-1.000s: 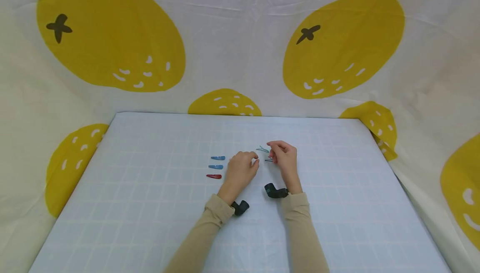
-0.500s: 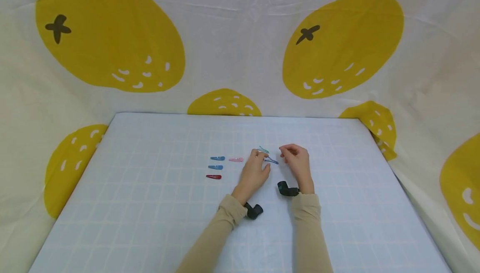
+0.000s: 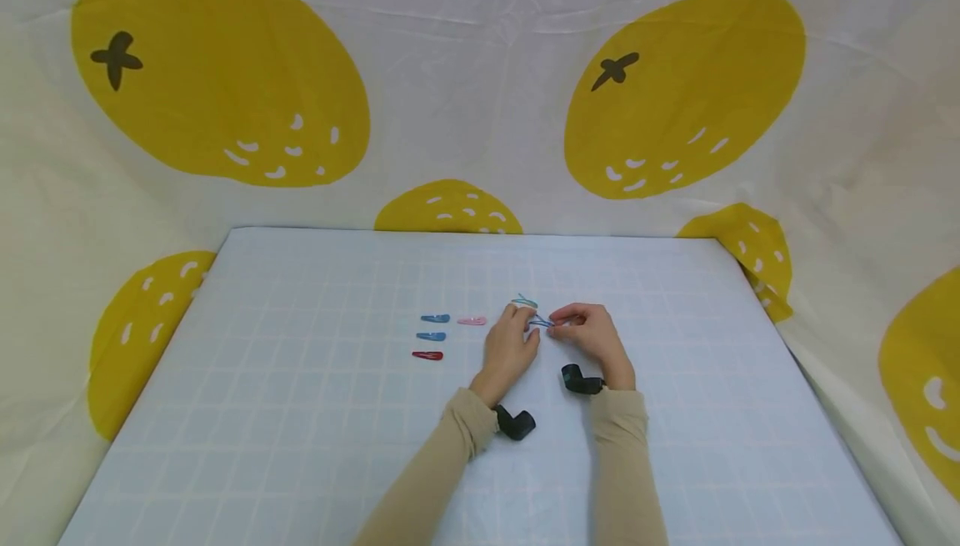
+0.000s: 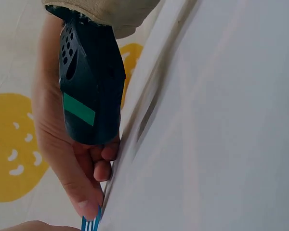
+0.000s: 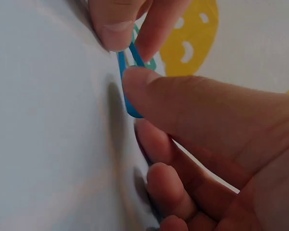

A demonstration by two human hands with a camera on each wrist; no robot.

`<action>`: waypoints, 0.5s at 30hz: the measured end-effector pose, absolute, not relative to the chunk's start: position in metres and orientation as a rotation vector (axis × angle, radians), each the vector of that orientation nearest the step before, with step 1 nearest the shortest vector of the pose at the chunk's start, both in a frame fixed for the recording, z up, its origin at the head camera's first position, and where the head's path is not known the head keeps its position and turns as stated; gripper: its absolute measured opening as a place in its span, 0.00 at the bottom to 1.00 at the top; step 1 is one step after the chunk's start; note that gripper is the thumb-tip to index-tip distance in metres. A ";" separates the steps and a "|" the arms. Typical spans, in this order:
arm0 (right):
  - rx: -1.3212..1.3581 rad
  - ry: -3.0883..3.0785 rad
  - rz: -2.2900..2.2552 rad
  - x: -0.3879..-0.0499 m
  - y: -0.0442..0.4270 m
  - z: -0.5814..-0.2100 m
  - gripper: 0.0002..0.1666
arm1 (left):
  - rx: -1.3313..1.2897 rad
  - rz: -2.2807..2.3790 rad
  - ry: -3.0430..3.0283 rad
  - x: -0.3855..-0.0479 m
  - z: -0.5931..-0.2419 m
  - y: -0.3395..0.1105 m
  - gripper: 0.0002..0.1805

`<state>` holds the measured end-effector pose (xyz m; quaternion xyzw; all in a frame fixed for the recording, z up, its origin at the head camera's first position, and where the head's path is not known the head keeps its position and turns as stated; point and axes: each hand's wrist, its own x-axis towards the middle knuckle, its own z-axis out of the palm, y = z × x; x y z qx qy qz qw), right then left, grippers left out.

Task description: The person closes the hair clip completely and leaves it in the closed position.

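Note:
A blue snap hair clip (image 3: 542,322) is between my two hands, its two prongs spread apart. My left hand (image 3: 508,352) pinches its narrow end with thumb and finger. My right hand (image 3: 600,339) grips the wide rounded end, the thumb lying across the clip (image 5: 133,109) in the right wrist view. Only a short piece of the same clip (image 4: 90,224) shows at the bottom of the left wrist view. Just beyond my left fingers, a green hair clip (image 3: 525,302) lies on the table with its prongs apart.
Left of my hands lie a pink hair clip (image 3: 472,321), an upper blue clip (image 3: 435,318), a lower blue clip (image 3: 431,337) and a red clip (image 3: 427,355). They rest on a pale checked tablecloth (image 3: 300,429). A fruit-patterned cloth (image 3: 465,96) hangs behind.
My left hand has moved right, away from the pink clip, which is now uncovered, to the blue clip. My right hand first drew right, then came down onto that clip's wide end.

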<state>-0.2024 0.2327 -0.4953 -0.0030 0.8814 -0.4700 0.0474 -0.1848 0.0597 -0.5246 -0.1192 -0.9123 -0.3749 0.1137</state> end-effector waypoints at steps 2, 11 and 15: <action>0.018 2.708 -1.413 -0.202 0.230 -0.497 0.13 | -0.341 -1.110 -2.694 -0.184 -0.524 0.059 0.12; 0.015 2.751 -1.415 -0.201 0.229 -0.499 0.08 | -0.374 -1.190 -2.674 -0.180 -0.523 0.058 0.06; -0.042 2.735 -1.473 -0.201 0.231 -0.499 0.07 | -0.365 -1.262 -2.618 -0.181 -0.524 0.058 0.03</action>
